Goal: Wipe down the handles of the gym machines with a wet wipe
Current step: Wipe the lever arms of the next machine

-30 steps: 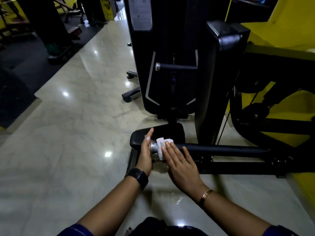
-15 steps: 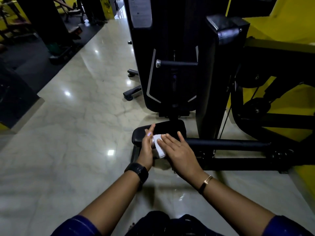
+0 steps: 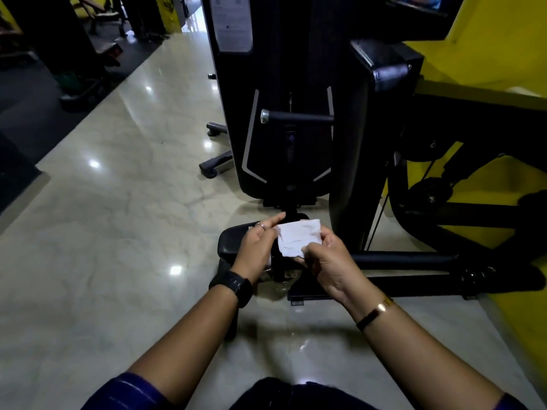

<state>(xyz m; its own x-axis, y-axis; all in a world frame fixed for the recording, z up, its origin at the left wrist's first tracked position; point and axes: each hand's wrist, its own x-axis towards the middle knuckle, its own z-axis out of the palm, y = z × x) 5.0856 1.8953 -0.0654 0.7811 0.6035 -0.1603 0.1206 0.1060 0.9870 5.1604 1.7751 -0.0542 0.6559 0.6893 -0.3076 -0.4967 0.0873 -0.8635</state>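
**Wet wipe held open between both hands, above the low handle**

Position: wet wipe [image 3: 299, 238] is off the machine, stretched in the air just above the near end of the low handle [image 3: 399, 257]. The left hand [image 3: 257, 247] pinches one edge between thumb and forefinger. The right hand [image 3: 328, 258] pinches the opposite lower corner, its other fingers curled. Neither hand appears to touch the low handle.

Handling (judgement): a thin, limp, light sheet, creased and with no stiffness. Being damp, it will likely cling to itself and to skin. Take it by the edges or corners to open it. To wipe, lay it across the palm and wrap it round the bar so the fingers press it on. A hard tug between two pinches could tear it.

Step (judgement): probably refolding or turning to a fresh face.

Also noted: short upper handle [image 3: 296, 116], well above the low handle; cannot tell if wiped. Black pad [image 3: 231, 244] beside the low handle's near end, partly hidden by the left hand
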